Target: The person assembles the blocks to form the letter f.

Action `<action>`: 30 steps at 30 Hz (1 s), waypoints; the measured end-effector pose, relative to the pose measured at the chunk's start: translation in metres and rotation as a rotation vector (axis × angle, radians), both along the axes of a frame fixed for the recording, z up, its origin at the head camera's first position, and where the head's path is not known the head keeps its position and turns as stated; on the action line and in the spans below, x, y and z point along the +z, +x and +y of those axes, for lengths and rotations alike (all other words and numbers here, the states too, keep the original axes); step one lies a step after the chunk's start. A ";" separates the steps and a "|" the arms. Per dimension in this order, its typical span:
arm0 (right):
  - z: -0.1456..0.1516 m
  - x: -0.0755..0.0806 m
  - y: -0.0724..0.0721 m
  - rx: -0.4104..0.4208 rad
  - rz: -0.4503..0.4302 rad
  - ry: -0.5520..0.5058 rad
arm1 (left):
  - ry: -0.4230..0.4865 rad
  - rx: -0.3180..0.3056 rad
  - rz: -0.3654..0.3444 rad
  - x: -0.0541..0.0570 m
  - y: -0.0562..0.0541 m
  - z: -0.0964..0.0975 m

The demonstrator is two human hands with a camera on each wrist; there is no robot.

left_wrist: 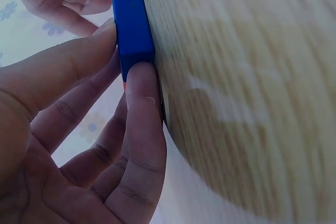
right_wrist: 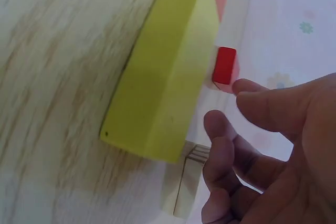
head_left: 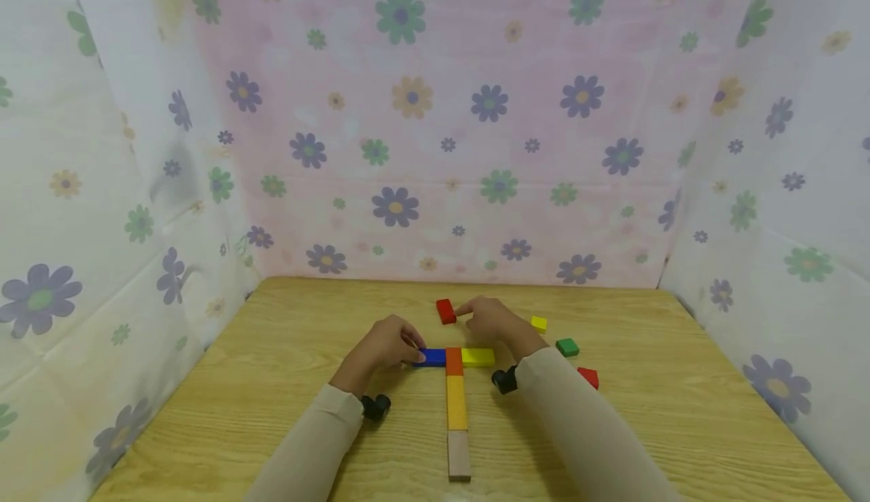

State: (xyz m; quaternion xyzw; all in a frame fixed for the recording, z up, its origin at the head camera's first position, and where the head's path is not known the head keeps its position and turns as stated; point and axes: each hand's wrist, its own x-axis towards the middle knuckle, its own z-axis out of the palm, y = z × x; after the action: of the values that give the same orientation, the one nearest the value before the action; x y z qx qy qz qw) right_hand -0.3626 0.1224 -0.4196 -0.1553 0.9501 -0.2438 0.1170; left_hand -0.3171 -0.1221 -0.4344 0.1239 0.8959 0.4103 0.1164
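Note:
On the wooden table, my left hand [head_left: 390, 345] pinches the outer end of a blue block [head_left: 433, 358]; the left wrist view shows thumb and fingertips against that block [left_wrist: 134, 19]. An orange-red block [head_left: 454, 361] lies between it and a long yellow block [head_left: 478, 358], forming a crossbar. Below the orange-red one, a yellow-orange block [head_left: 456, 402] and a plain wood block [head_left: 458, 455] make a stem. Farther back, my right hand [head_left: 491, 319] reaches a fingertip to a separate red block [head_left: 445, 311]. Its fingers are loosely bent around nothing in the right wrist view; contact with the red block is unclear.
To the right of the right hand lie a small yellow block [head_left: 539, 324], a green block [head_left: 567, 347] and a red block [head_left: 588, 377], partly behind the sleeve. Flowered cloth [head_left: 448, 147] hangs at the back and sides of the table [head_left: 326, 306].

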 end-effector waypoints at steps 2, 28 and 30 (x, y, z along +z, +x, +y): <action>-0.002 0.000 0.001 -0.014 -0.020 0.003 | -0.002 -0.002 0.002 0.000 -0.001 0.000; -0.020 -0.005 -0.017 -0.066 -0.152 -0.101 | 0.002 -0.005 -0.013 0.003 0.001 0.001; -0.022 -0.002 -0.016 -0.063 -0.142 -0.088 | 0.003 -0.002 -0.011 0.002 0.001 0.000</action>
State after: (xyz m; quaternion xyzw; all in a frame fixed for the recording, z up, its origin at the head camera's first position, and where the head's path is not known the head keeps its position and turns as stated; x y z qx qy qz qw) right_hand -0.3789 0.1000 -0.4214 -0.1127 0.9323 -0.2991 0.1692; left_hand -0.3165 -0.1224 -0.4323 0.1225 0.8946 0.4121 0.1217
